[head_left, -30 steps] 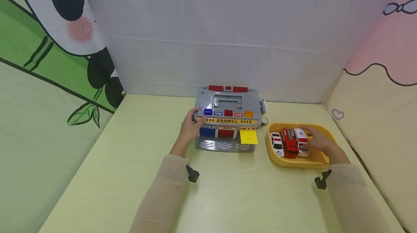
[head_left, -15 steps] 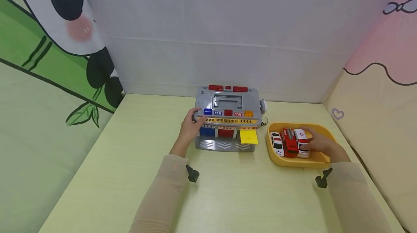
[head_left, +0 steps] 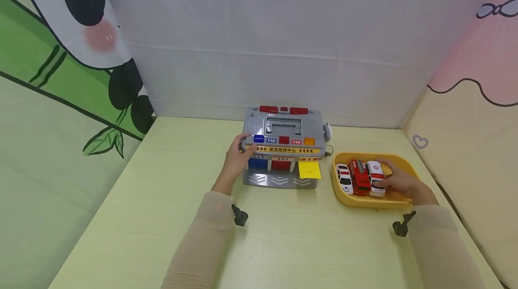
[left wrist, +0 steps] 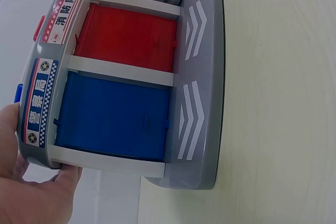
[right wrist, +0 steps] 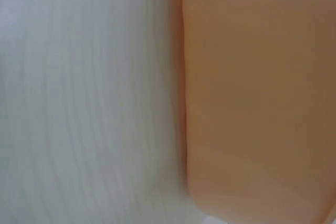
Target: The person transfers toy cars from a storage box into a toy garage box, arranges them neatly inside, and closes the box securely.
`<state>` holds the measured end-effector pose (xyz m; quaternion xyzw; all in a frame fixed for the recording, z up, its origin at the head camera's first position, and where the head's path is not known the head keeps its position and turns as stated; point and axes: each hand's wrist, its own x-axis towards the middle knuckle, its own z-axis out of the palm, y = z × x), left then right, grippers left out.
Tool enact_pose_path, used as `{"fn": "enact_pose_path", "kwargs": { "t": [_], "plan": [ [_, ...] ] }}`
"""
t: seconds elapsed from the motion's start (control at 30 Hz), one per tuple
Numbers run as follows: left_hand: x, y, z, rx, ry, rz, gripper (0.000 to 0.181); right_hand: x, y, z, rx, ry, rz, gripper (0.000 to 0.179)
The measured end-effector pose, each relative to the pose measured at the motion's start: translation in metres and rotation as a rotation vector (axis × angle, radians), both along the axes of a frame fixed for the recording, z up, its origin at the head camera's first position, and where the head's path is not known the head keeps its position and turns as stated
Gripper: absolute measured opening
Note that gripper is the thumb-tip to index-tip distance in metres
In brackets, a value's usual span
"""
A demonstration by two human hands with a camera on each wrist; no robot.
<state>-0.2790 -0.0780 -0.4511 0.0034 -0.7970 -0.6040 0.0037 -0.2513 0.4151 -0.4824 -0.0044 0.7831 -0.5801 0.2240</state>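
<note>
My left hand [head_left: 236, 161] grips the left end of a grey toy emergency station [head_left: 283, 149], its thumb at the front corner. In the left wrist view, the station's blue door [left wrist: 113, 116] and red door [left wrist: 126, 38] are down. A yellow door [head_left: 309, 170] sticks out over the ramp at the station's right end. Inside a yellow tray [head_left: 376, 205], my right hand [head_left: 404, 183] holds a white toy ambulance [head_left: 376, 172] by its right side and top. A red toy fire engine [head_left: 359, 176] and a white toy police car [head_left: 345, 180] stand left of it.
A white piece [head_left: 327, 131] with a coiled cord hangs on the station's right side. Behind the table [head_left: 307, 239] rises a pale cloth wall [head_left: 259, 77]. The tray's wall [right wrist: 257, 87] fills much of the right wrist view, hiding the hand there.
My right hand and the ambulance have shifted slightly to the right, away from the fire engine. The left hand and the station have stayed put.
</note>
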Motion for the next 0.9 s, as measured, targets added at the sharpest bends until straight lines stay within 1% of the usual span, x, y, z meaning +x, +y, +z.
{"fn": "enact_pose_path", "kwargs": {
  "t": [0.23,0.5,0.67,0.9],
  "plan": [
    [0.0,0.001,0.001,-0.008,-0.007,0.008,0.048,0.004,0.001,0.002,-0.008,0.001,0.008,0.087],
    [0.001,0.001,0.002,-0.017,-0.011,0.018,0.049,0.007,0.003,0.004,-0.044,-0.01,0.0,0.087],
    [0.001,0.001,0.002,-0.017,-0.008,0.018,0.048,0.009,0.004,0.007,-0.068,-0.017,-0.018,0.079],
    [0.002,0.001,0.002,-0.022,-0.01,0.022,0.048,0.012,0.008,0.012,-0.118,-0.027,-0.005,0.073]
  ]
}}
